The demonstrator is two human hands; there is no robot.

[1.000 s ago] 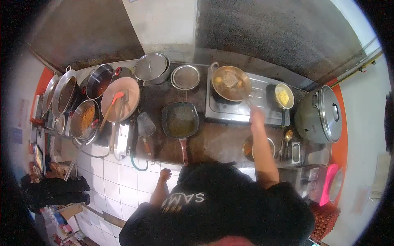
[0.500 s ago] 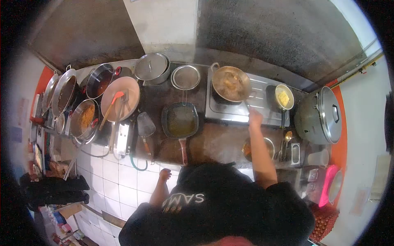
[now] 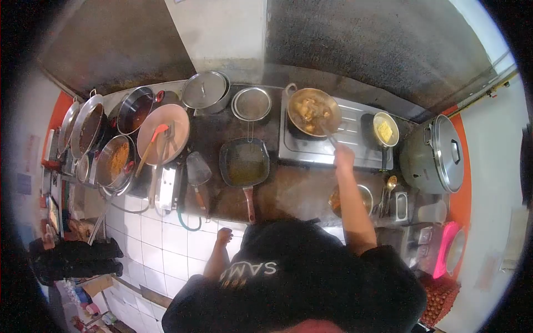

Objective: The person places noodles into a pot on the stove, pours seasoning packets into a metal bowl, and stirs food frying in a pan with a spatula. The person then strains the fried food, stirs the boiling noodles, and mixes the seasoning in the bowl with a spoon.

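Note:
My right hand (image 3: pixel 344 156) is closed around the handle of a long metal cooking utensil (image 3: pixel 330 137). The utensil slants into a wok (image 3: pixel 336 119) on the stove, its working end hidden among the food. Browned chunks of food (image 3: pixel 312 110) lie in bubbling liquid there. Below the counter's front edge, my left hand (image 3: pixel 224 236) hangs at my side with its fingers curled in and nothing visible in them. A bowl of reddish food (image 3: pixel 365 195) is partly covered by my right forearm.
Right of the wok, a small pan (image 3: pixel 378 121) holds a yellow block on the steel stove (image 3: pixel 355 125). A big lidded pot (image 3: pixel 422 155) stands beyond. Leftward are a square pan (image 3: pixel 224 166), a strainer (image 3: pixel 252 104), a pink pan (image 3: pixel 180 133) and several pots.
The utensil in my right hand has shifted slightly within the wok, and the food chunks have spread out and show more clearly. My left hand has stayed nearly still.

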